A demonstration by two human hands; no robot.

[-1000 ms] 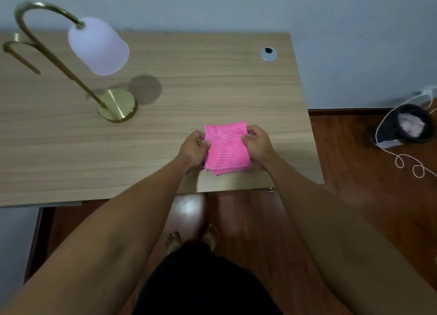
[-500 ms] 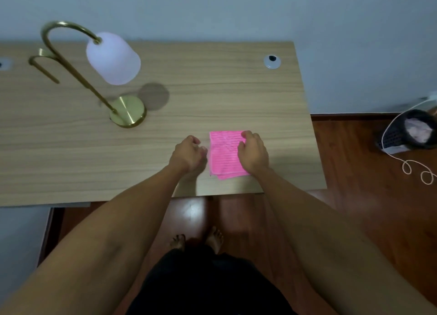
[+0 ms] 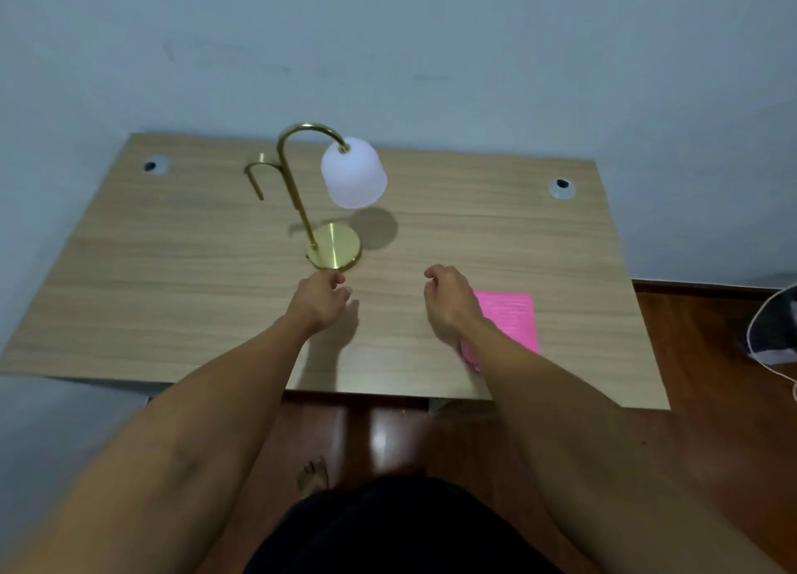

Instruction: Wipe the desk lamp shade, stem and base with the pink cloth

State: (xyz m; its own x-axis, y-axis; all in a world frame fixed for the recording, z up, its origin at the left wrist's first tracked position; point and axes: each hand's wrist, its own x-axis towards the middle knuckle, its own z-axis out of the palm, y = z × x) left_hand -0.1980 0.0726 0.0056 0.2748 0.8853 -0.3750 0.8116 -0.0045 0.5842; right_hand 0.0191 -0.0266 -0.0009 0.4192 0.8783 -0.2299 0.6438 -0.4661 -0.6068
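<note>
A desk lamp stands mid-table: a white frosted shade hangs from a curved brass stem rising off a round brass base. The folded pink cloth lies flat on the wooden desk at the right, partly hidden under my right forearm. My left hand hovers just in front of the base, fingers loosely curled and holding nothing. My right hand is off the cloth, to its left, fingers loosely curled and empty.
Two round cable grommets sit in the desk's far corners, one at the left and one at the right. A blue wall rises behind the desk. On the wooden floor at the right lies a dark object with a white cable.
Both hands let go of the pink cloth, which now lies flat on the desk. They moved forward toward the lamp base, and the view shifted so the lamp is centred.
</note>
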